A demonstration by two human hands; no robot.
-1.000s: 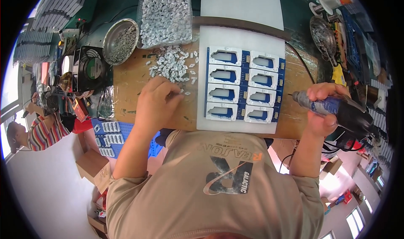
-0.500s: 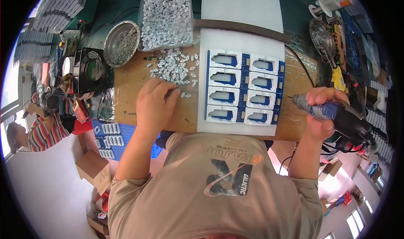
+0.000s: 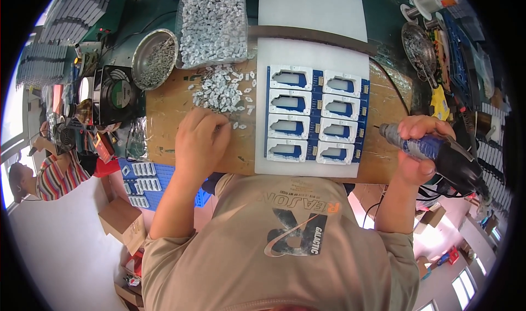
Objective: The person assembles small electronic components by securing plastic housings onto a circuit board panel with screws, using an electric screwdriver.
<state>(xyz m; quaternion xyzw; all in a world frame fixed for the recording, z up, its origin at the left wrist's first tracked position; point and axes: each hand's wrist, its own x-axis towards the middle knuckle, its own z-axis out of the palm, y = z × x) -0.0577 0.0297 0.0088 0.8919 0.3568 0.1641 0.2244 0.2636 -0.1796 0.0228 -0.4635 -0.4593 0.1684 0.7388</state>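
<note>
My right hand [image 3: 421, 141] grips a dark electric screwdriver [image 3: 452, 160] wrapped with grey and blue tape, its thin bit pointing left toward the boards. With fingers curled down and pinched, my left hand [image 3: 203, 138] rests at the near side of a loose pile of small white plastic pieces [image 3: 219, 86]; whatever lies in its fingertips is hidden. Between the hands, several white rectangular frames [image 3: 289, 126] sit in two columns on blue circuit boards [image 3: 316, 114]. A white foam sheet [image 3: 307, 167] lies under them.
Behind the pile stands a clear tub [image 3: 213, 26] of the same white pieces, beside a metal bowl [image 3: 156, 59] of screws. A dark bar [image 3: 312, 34] crosses the foam. A black fan [image 3: 115, 94] stands left; another metal dish [image 3: 419, 48] lies far right. Another person [image 3: 55, 168] sits at left.
My left hand has drawn back slightly toward me from the loose pile, fingers still curled. The right hand and screwdriver have barely moved.
</note>
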